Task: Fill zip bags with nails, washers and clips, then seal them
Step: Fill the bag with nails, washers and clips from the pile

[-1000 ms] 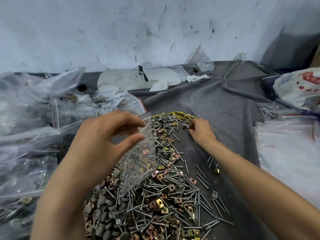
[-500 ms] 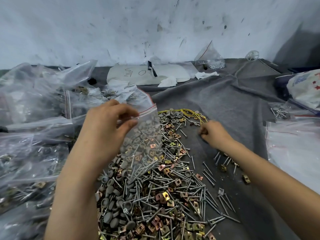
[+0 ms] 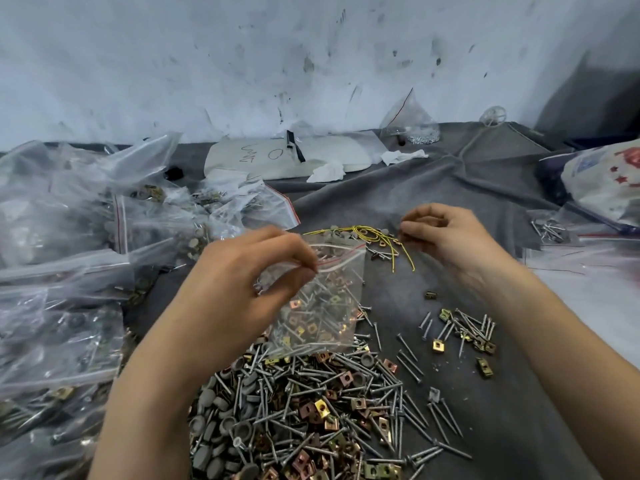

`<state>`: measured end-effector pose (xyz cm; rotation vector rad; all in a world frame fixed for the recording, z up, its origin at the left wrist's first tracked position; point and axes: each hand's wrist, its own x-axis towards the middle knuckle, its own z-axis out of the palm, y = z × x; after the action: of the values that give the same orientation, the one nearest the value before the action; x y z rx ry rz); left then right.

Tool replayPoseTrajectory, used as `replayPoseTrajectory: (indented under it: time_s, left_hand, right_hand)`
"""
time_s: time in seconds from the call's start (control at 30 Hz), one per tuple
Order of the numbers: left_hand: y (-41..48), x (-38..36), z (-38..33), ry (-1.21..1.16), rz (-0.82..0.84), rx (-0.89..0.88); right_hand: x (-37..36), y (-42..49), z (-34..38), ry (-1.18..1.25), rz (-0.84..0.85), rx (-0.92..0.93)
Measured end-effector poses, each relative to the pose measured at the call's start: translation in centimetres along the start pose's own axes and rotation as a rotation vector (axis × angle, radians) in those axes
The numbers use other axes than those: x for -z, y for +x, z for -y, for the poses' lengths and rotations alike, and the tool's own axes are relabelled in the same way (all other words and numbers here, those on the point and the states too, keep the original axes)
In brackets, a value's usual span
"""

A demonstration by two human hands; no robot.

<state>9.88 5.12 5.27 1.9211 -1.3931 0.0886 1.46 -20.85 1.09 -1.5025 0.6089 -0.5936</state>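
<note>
Two hands are in play, well apart, over a grey cloth (image 3: 450, 188). The left hand (image 3: 249, 271) pinches the zip bag (image 3: 322, 299) at its mouth, thumb and fingertips on the red zip line, so the bag hangs upright with its opening on top and its bottom edge just above the main pile (image 3: 304, 410) of nails, washers and clips. Held that way, I'd say, anything dropped in slides to the bottom and spills land back on the pile.

The bag already carries nails and some brass clips. Its mouth looks unsealed, though the plastic is too crumpled to be sure.

The right hand (image 3: 446, 237) hovers by the yellow bands (image 3: 374, 237) at the pile's far end, fingers curled with the tips drawn together. I can't tell whether a small piece is pinched there. It touches neither the bag nor the left hand.

A smaller scatter (image 3: 464, 330) of nails and clips lies apart to the right. Filled bags (image 3: 69, 271) are heaped on the left, close to the holding hand, likely so finished ones get dropped there. Flat empty bags (image 3: 588, 271) are stacked on the right.

Judged step: topping up this bag, sealing not yet done.
</note>
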Motion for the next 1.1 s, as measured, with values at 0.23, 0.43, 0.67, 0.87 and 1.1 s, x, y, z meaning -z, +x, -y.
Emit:
replayPoseTrajectory:
  time_s: [0.23, 0.43, 0.67, 0.87, 1.1]
  left_hand:
    - [0.3, -1.7, -0.7, -0.018, 0.092, -0.015]
    - [0.3, -1.8, -0.8, -0.012, 0.069, -0.039]
    - [0.1, -0.4, 0.2, -0.024, -0.045, 0.050]
    - [0.1, -0.2, 0.6, -0.021, -0.083, 0.070]
    - [0.2, -0.4, 0.7, -0.027, -0.078, 0.074]
  right_hand:
    - [-2.2, -5.4, 5.5, 0.160, 0.356, 0.263]
    - [-2.6, -6.6, 5.8, -0.296, 0.391, 0.442]
    - [-2.9, -0.2, -1.2, -0.625, 0.143, 0.211]
    - [-4.7, 2.0, -8.8, -1.049, 0.287, 0.208]
    - [-4.4, 2.6, -9.0, -0.996, 0.290, 0.239]
